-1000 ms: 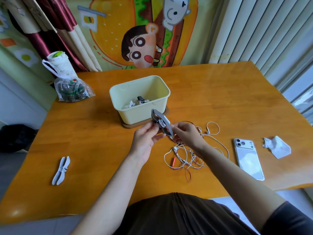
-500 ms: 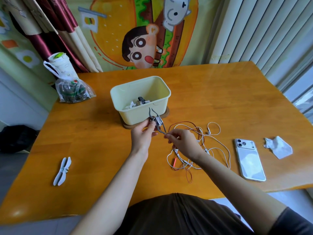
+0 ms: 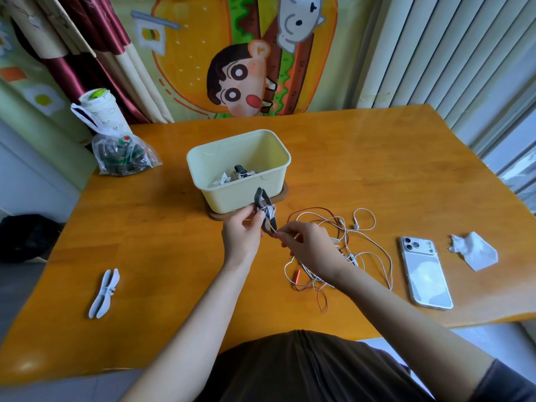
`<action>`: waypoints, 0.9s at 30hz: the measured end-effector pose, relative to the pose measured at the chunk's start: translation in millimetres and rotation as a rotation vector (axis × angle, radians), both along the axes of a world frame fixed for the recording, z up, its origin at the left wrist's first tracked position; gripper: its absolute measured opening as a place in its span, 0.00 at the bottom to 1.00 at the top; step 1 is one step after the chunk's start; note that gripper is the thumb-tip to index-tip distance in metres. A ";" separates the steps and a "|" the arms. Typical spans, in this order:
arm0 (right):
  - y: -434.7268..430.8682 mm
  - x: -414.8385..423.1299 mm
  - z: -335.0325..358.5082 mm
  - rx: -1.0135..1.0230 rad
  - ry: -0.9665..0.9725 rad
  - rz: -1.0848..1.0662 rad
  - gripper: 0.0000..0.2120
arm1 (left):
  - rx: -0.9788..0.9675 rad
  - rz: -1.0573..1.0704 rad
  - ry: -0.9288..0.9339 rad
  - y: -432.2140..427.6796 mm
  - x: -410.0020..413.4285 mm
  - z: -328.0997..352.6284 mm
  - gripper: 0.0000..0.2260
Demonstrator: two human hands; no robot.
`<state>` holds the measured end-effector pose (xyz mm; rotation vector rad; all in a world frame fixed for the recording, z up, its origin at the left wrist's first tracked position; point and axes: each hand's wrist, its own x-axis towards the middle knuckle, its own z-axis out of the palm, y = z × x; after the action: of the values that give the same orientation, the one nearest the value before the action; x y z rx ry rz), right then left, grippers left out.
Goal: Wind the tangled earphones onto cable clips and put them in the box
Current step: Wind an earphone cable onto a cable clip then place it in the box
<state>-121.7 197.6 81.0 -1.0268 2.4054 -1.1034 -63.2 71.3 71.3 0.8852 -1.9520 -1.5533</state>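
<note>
Head | wooden table (image 3: 377, 158), cartoon curtain (image 3: 203, 53) | left fingers (image 3: 254, 220) hold clip (image 3: 259, 197) | right fingers (image 3: 285, 233) pinch cable (image 3: 349, 255)

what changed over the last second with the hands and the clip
The left hand turned the grey clip from flat-on to edge-on, still pinching it. The right hand drew back slightly from the clip, pinching a strand of the tangled earphones. The box, spare white clip and phone stayed put.

One head-worn wide-angle view – looking forward and down, close over the table (image 3: 377, 158) – no second view.
</note>
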 end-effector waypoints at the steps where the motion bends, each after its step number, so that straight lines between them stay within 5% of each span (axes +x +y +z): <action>1: -0.4 0.6 2.4 -0.003 0.015 0.010 0.09 | -0.094 -0.021 -0.021 -1.4 0.2 -1.1 0.10; 4: 1.4 -4.1 11.7 0.021 0.028 0.064 0.09 | -0.300 -0.076 -0.096 -4.2 1.8 -4.7 0.12; 9: 8.0 -27.2 26.6 0.125 0.068 0.129 0.09 | -0.354 -0.193 -0.137 -2.8 5.6 -12.0 0.15; 18: 7.5 -55.7 35.8 0.121 0.212 0.085 0.09 | -0.232 -0.376 -0.132 7.5 2.9 -11.5 0.11; 27: 2.6 -47.8 31.1 0.067 0.083 0.056 0.07 | 0.000 -0.444 -0.113 7.2 6.3 -3.0 0.12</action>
<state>-169.5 200.2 112.1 -1.1316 2.4444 -0.9731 -56.9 78.4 68.3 0.5709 -2.3472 -1.7713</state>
